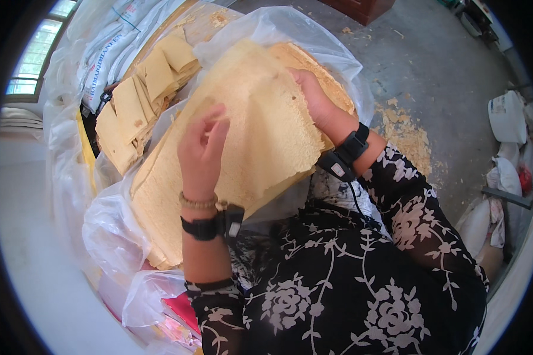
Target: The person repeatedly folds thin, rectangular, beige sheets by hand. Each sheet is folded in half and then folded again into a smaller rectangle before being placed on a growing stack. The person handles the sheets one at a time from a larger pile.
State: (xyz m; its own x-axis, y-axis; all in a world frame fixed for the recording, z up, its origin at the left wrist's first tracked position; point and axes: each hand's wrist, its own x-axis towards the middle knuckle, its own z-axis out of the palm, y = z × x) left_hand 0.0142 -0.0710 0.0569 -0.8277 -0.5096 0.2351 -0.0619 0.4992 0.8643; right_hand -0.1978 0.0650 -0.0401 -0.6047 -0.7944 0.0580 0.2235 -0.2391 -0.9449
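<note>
A thin, pale-yellow pancake sheet (260, 118) with a ragged edge rises in a fold over a pile of similar large sheets (160, 183) in front of me. My right hand (314, 97) grips its right edge, with the fingertips partly hidden behind it. Over the left part of the sheet is my left hand (202, 142); its fingers look bent but are smeared by motion. Whether they touch or pinch the sheet is unclear. More browned sheets (314, 68) lie beyond my right hand.
Several folded pancakes (136, 106) are stacked to the left. Clear plastic sheeting (109, 219) surrounds the pile. White printed sacks (109, 59) lie at the far left. Crumbs (411, 139) litter the grey floor (450, 71) on the right, near a white bucket (506, 115).
</note>
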